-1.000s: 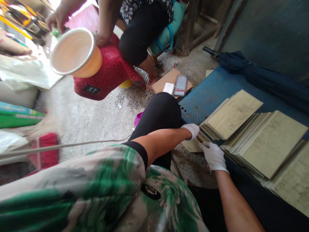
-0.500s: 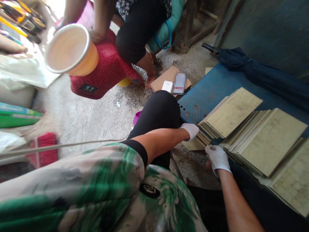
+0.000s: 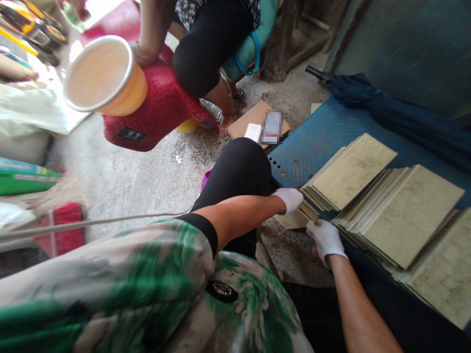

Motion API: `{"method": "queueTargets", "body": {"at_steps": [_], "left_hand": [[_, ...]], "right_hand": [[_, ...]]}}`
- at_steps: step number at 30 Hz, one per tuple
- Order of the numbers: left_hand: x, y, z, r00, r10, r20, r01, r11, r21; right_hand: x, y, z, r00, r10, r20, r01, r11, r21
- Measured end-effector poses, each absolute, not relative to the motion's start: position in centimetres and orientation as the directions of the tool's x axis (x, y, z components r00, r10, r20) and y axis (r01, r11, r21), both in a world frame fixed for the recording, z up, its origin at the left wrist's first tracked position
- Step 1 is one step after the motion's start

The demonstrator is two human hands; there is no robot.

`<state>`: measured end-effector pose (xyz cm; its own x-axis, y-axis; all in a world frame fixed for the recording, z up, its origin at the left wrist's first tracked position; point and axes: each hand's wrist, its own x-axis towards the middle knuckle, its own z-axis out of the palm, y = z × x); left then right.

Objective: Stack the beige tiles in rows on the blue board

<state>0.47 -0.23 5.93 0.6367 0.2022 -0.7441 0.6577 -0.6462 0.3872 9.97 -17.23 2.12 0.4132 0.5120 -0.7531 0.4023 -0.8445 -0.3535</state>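
Both my hands wear white gloves. My left hand [image 3: 292, 198] rests closed at the near corner of a fanned stack of pale yellowish sheets [image 3: 349, 171] lying on a blue perforated board [image 3: 324, 132]. My right hand [image 3: 326, 238] grips the edge of the sheets where the first stack meets a second, thicker stack [image 3: 408, 213]. One loose sheet [image 3: 292, 220] pokes out below the left hand. My bent knee in black cloth [image 3: 239, 169] is just left of the hands.
Another person sits on a stool across the concrete floor, with a red mat [image 3: 154, 108] and an orange cup-shaped lamp shade [image 3: 103, 76] beside them. A cardboard box [image 3: 253, 125], a folded dark umbrella [image 3: 386, 110] and a red broom [image 3: 62, 228] lie around.
My right hand slid a little along the edge of the sheets and back; the left hand stayed on the stack corner. The other person's hand moved away from the orange shade.
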Motion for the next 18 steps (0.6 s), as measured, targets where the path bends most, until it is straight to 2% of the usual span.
{"method": "queueTargets", "body": {"at_steps": [3,6,8,11,13,18], "left_hand": [[0.9,0.0,6.3,0.64,0.236,-0.731,0.669,-0.64,0.379],[1.6,0.5,7.5,0.683,0.278,-0.676,0.677,-0.589,0.442],[2.2,0.9,8.4,0.696,0.368,-0.617,0.708,-0.495,0.504],[2.7,1.3,9.2,0.634,0.561,-0.532,0.764,-0.346,0.545],[2.8,1.4,9.1,0.612,0.622,-0.488,0.768,-0.322,0.553],[3.0,0.9,8.4,0.656,0.552,-0.515,0.746,-0.371,0.553]], "right_hand": [[10.3,-16.2,3.0,0.423,0.487,-0.764,0.439,-0.848,-0.297],[10.5,-15.2,4.9,0.463,0.487,-0.74,0.5,-0.833,-0.235],[10.6,-14.5,6.7,0.485,0.494,-0.722,0.506,-0.832,-0.229],[10.6,-13.7,9.3,0.577,0.452,-0.68,0.419,-0.879,-0.229],[10.6,-13.2,10.3,0.649,0.42,-0.634,0.356,-0.904,-0.235],[11.0,-12.3,9.8,0.723,0.447,-0.527,0.398,-0.893,-0.212]]}}
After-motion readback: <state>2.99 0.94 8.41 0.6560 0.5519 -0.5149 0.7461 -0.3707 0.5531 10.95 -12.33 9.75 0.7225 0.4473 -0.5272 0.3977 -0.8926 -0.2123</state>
